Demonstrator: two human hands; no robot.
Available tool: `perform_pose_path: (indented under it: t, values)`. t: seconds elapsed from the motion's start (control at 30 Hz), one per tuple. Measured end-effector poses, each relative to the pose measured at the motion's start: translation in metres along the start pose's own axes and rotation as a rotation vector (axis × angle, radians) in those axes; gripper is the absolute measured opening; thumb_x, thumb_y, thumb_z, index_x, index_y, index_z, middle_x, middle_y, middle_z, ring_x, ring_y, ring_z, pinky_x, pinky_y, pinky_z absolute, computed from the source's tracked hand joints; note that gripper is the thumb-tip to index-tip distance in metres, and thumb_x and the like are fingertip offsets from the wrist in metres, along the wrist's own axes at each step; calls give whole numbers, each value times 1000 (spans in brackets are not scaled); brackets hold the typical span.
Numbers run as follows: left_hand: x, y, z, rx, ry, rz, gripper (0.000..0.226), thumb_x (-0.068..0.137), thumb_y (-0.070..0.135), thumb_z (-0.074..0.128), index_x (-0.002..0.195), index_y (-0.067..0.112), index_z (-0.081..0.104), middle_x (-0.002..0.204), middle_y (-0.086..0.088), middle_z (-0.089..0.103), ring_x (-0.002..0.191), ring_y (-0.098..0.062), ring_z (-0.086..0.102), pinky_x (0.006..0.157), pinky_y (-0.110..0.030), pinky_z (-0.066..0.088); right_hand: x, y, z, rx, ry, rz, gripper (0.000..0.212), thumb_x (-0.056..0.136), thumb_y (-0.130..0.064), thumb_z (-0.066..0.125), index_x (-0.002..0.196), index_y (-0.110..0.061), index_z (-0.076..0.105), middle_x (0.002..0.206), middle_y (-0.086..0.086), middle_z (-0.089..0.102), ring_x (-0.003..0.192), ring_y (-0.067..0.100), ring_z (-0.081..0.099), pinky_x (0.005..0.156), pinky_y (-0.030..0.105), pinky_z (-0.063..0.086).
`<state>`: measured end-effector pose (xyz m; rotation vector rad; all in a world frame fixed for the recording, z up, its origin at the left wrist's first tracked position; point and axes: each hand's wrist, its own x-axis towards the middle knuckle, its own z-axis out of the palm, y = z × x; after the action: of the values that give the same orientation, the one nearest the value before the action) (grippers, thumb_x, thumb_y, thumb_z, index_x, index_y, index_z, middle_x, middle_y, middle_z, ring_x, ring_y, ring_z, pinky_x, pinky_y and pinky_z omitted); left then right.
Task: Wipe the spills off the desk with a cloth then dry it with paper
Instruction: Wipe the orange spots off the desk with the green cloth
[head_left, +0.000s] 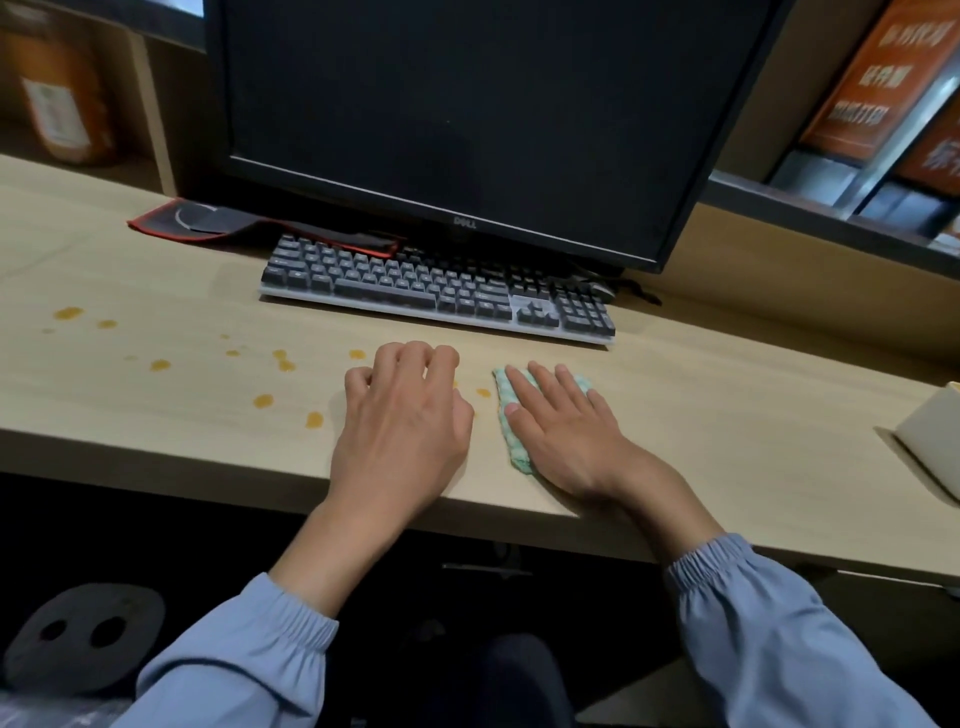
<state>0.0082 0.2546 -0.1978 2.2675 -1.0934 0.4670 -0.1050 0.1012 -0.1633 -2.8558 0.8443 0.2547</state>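
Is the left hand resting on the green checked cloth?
No, the left hand rests directly on the light wooden desk, while the right hand presses flat on the green checked cloth.

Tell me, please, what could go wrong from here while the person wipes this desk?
1. The left hand rests among the orange drops; it may smear them.
2. The drops spread far left of the green cloth under the right hand; some could be missed.
3. The keyboard stands close behind; a wipe away from the person might push liquid under it.
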Motion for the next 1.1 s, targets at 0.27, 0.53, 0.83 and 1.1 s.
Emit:
perform_pose_path:
  t: [0.27, 0.53, 0.83, 1.1]
  values:
    - [1, -1, 2, 5, 22, -6, 25, 98, 24, 55, 121, 17, 57, 116, -4, 59, 113, -28, 51, 88, -47, 40, 57, -12, -12, 16, 23, 49, 59, 105, -53, 8, 161, -40, -8, 170, -6, -12, 155, 18, -18, 124, 50, -9]
    - [1, -1, 0, -8, 15, -26, 24, 97, 20, 53, 121, 16, 57, 115, -2, 59, 113, -27, 51, 88, -44, 38, 43, -19, -11, 19, 48, 33, 59, 106, -51, 8, 161, -38, -8, 170, -4, -12, 155, 21, -17, 124, 51, -8]
    - [0, 1, -4, -18, -9, -46, 26, 99, 19, 51, 124, 17, 55, 118, -3, 59, 114, -26, 50, 90, -44, 38, -25, -27, 8, -2, 10, -30, 57, 106, -52, 6, 159, -43, -11, 169, -10, -15, 154, 15, -21, 124, 45, -12]
    - [0, -1, -3, -18, -8, -37, 25, 99, 17, 50, 123, 17, 55, 118, -3, 59, 114, -27, 51, 90, -44, 36, -27, -31, 9, 6, -5, -17, 56, 106, -53, 7, 159, -45, -11, 169, -12, -15, 154, 13, -21, 124, 44, -11]
